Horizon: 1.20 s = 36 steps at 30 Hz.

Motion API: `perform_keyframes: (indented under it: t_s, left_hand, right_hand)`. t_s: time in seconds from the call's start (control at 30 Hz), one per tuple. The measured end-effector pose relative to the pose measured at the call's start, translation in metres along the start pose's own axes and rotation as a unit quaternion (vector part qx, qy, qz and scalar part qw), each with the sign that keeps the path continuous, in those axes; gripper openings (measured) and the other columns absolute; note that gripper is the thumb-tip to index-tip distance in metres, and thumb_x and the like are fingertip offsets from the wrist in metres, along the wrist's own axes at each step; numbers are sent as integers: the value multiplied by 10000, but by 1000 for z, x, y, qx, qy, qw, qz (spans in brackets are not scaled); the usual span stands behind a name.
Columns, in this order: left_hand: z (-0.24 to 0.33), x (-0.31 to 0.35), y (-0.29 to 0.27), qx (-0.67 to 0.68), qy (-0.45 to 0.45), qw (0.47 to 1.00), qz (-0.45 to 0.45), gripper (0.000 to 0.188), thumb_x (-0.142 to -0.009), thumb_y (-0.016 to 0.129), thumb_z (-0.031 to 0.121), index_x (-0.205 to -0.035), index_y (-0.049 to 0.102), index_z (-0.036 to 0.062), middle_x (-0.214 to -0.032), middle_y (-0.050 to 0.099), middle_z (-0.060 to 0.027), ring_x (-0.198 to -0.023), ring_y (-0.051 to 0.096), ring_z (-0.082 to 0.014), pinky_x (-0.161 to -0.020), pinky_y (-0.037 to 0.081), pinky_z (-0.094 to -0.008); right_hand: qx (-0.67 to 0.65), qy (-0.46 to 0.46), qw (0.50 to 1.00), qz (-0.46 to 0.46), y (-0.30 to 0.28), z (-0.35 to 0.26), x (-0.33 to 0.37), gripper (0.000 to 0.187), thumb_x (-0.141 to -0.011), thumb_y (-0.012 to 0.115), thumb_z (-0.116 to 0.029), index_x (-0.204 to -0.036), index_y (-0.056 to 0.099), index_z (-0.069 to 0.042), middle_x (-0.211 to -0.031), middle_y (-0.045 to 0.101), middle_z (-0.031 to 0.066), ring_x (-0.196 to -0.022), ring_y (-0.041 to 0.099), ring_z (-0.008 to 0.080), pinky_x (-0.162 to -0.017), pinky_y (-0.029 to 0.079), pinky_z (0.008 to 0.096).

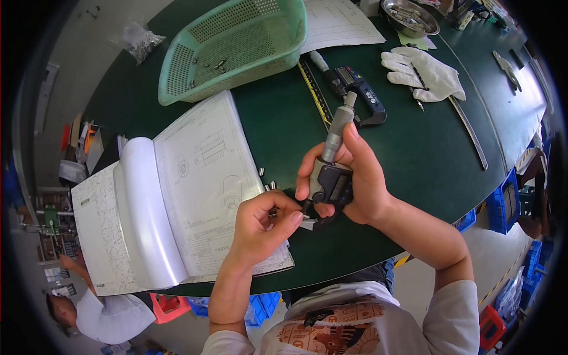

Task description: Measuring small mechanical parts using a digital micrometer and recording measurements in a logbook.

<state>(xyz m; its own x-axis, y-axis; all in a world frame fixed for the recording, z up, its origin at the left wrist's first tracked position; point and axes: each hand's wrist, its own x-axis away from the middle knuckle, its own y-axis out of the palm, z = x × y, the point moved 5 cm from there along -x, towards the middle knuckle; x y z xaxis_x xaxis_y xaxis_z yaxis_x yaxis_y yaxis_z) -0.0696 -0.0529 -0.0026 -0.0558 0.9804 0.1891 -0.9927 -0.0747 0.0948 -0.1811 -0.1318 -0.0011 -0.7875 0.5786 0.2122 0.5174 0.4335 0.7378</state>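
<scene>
Micrometer (pixel 328 177) — long axis slanting, thimble (pixel 339 125) up-right — grasped by right fingers (pixel 307 163); cannot tell left fingers' (pixel 283 229) hold.

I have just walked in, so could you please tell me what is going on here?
The person's right hand grips a digital micrometer over the green table, while the left hand is at the micrometer's near end; whether it pinches a small part there is unclear. A second micrometer lies beyond. To the left is an open binder of drawings, with a green basket behind it.
</scene>
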Motion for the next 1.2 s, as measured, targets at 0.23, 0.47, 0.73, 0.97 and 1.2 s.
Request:
perform_keyframes:
  t_s: [0.23, 0.47, 0.73, 0.97, 1.2]
  left_hand:
    - [1, 1, 1, -14, 7, 1000, -5, 86, -728, 610, 42, -736, 538, -4, -636, 479, 25, -551, 388, -9, -480, 284, -159]
    - [4, 3, -2, -12, 7, 1000, 5, 90, -723, 614, 38, -731, 534, -3, -616, 467, 34, -522, 364, -4, -464, 270, -161]
    - [23, 0, -21, -411, 129, 887, 166, 111, -613, 607, -3, -704, 564, 42, -543, 405, -11, -455, 405, -93, -416, 307, -220]
    - [21, -1, -19, -478, 90, 861, 149, 176, -603, 582, 2, -771, 568, 50, -573, 439, -18, -461, 417, -115, -432, 344, -246]
    - [16, 0, -45, 60, 45, 981, 180, 368, -730, 305, -55, -1048, 489, -42, -851, 504, -66, -598, 428, -68, -490, 360, -173]
  right_hand:
    - [13, 3, 1000, 8, 0, 2, -2, 699, -794, 178, -635, -816, 522, -28, -674, 571, 147, -436, 487, 164, -392, 396, 243]
    - [30, 15, 999, 14, 4, 1, -3, 725, -816, 109, -607, -849, 521, -12, -672, 571, 133, -440, 463, 156, -413, 385, 246]
    - [23, 26, 999, 24, -5, 2, -3, 713, -813, 124, -596, -878, 517, -4, -695, 578, 128, -452, 461, 143, -439, 389, 231]
    - [23, 10, 999, 45, -5, 3, -4, 730, -799, 146, -614, -846, 522, 10, -675, 566, 168, -392, 452, 179, -397, 403, 258]
    - [18, 6, 999, 35, -7, 3, -5, 725, -799, 153, -613, -849, 518, 12, -676, 564, 165, -394, 455, 177, -399, 403, 257]
